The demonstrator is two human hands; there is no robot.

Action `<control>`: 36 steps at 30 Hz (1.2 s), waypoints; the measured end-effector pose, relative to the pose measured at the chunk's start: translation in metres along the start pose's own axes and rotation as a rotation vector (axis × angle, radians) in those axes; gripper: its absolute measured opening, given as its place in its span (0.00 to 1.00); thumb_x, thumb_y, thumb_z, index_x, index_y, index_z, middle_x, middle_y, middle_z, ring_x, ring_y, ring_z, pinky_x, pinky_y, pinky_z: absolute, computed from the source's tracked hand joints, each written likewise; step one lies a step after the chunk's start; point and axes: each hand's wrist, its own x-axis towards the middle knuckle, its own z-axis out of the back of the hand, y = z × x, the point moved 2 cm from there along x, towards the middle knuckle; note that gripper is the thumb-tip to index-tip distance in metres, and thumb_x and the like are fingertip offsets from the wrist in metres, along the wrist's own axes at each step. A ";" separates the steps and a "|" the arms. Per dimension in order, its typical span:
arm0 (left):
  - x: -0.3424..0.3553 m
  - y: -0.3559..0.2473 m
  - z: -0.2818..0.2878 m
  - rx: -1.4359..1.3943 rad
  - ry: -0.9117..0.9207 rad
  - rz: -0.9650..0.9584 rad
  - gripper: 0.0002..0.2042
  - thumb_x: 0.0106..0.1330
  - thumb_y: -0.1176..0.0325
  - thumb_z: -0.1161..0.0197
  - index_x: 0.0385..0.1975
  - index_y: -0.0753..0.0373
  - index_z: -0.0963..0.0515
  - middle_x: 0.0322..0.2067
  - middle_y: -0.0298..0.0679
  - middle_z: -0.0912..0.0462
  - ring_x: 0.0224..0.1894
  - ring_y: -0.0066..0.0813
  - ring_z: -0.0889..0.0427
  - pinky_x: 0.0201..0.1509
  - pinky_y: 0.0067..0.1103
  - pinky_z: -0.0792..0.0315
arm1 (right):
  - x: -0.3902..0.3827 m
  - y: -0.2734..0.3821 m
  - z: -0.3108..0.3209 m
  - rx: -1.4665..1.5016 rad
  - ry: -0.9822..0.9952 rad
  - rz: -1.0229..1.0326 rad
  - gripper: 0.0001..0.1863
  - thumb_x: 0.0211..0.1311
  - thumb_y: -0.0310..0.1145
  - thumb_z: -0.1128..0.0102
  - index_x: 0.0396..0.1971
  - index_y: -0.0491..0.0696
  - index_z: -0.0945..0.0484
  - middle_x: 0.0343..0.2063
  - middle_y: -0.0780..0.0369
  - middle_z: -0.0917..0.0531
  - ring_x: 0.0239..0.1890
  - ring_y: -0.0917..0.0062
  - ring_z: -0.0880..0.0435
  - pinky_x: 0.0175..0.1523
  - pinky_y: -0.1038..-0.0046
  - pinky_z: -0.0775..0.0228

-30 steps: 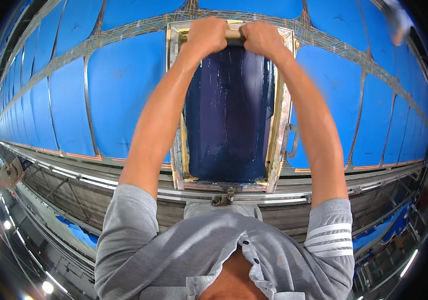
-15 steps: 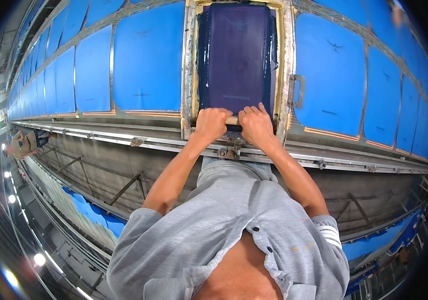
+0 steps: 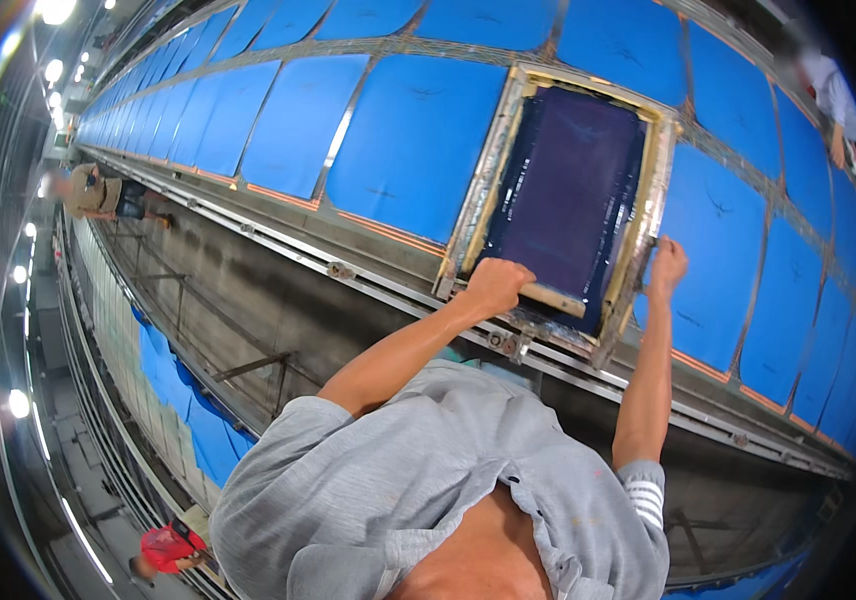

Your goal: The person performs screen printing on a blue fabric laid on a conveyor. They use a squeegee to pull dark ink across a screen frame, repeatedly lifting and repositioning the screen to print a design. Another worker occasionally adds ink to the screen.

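Note:
A screen-printing frame [image 3: 656, 185] lies on the long table in front of me, its edges crusted with yellowish residue. Dark purple mesh [image 3: 573, 190] fills it, with wet dark ink along the sides. My left hand [image 3: 498, 287] is closed round the left end of a wooden squeegee [image 3: 556, 300], which rests across the near end of the mesh. At the frame's right side, my right hand [image 3: 666, 268] has its fingers curled round the metal side handle, which they mostly hide.
Blue sheets [image 3: 418, 150] line the table in rows on both sides of the frame. A metal rail [image 3: 268, 245] runs along the near edge. One person [image 3: 98, 190] stands far left, another in red [image 3: 170, 548] lower left, and a third [image 3: 833, 95] across the table.
My right hand has let go of the squeegee and taken the frame's side handle. The left hand stays on the squeegee. My view has turned, so the table now slants.

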 end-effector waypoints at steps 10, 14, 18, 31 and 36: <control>-0.038 0.096 0.062 -0.101 -0.069 0.039 0.21 0.45 0.77 0.38 0.43 0.58 0.14 0.44 0.40 0.13 0.46 0.39 0.15 0.50 0.33 0.21 | -0.053 0.119 -0.054 0.355 0.040 -0.078 0.12 0.65 0.35 0.39 0.30 0.40 0.16 0.20 0.68 0.22 0.24 0.84 0.29 0.29 0.75 0.39; -0.069 0.177 0.104 -0.126 -0.024 0.061 0.25 0.43 0.79 0.39 0.46 0.57 0.15 0.47 0.40 0.14 0.49 0.41 0.16 0.55 0.31 0.23 | -0.106 0.131 -0.147 0.381 0.016 -0.002 0.12 0.66 0.34 0.40 0.32 0.39 0.15 0.28 0.58 0.13 0.32 0.73 0.17 0.40 0.68 0.27; -0.070 0.180 0.150 -0.055 0.016 0.081 0.22 0.46 0.80 0.42 0.43 0.58 0.14 0.44 0.40 0.13 0.46 0.42 0.15 0.51 0.32 0.22 | -0.126 0.171 -0.153 0.215 -0.013 -0.003 0.16 0.62 0.37 0.40 0.27 0.37 0.18 0.20 0.49 0.20 0.22 0.68 0.23 0.33 0.62 0.32; -0.083 0.188 0.158 -0.096 0.002 0.012 0.23 0.47 0.83 0.44 0.43 0.59 0.15 0.45 0.40 0.13 0.46 0.42 0.15 0.49 0.33 0.22 | -0.128 0.200 -0.135 0.172 0.003 -0.091 0.19 0.63 0.37 0.42 0.21 0.35 0.27 0.15 0.51 0.27 0.18 0.66 0.33 0.29 0.59 0.40; -0.092 0.174 0.157 -0.086 -0.004 0.035 0.23 0.47 0.82 0.44 0.44 0.58 0.15 0.44 0.39 0.13 0.46 0.42 0.15 0.49 0.33 0.22 | -0.129 0.204 -0.133 0.154 -0.042 -0.063 0.18 0.63 0.38 0.42 0.22 0.36 0.24 0.17 0.47 0.24 0.21 0.58 0.26 0.32 0.57 0.36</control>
